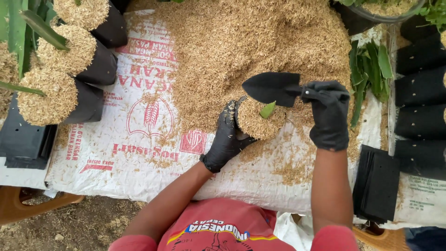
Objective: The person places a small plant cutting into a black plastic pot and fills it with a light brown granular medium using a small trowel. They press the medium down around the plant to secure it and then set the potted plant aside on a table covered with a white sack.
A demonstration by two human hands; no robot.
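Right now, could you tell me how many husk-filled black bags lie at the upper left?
3 in plain view: top, middle, bottom, stacked in a column along the left edge. A fourth may sit at the far left, cut off by leaves.

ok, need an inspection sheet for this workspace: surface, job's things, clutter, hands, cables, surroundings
Surface: white printed sack spread flat, strewn with husks.
Job's things: black grow bag filled with husk, a green leaf poking out; black trowel over it; large husk pile behind.
Clutter: filled grow bags at left; stacks of flat black bags; loose green leaves.
Hands: both in black gloves. Left hand grips the grow bag's side; right hand holds the trowel handle.
Cables: nothing seen.
Surroundings: bare soil below; black bags in a row at right.
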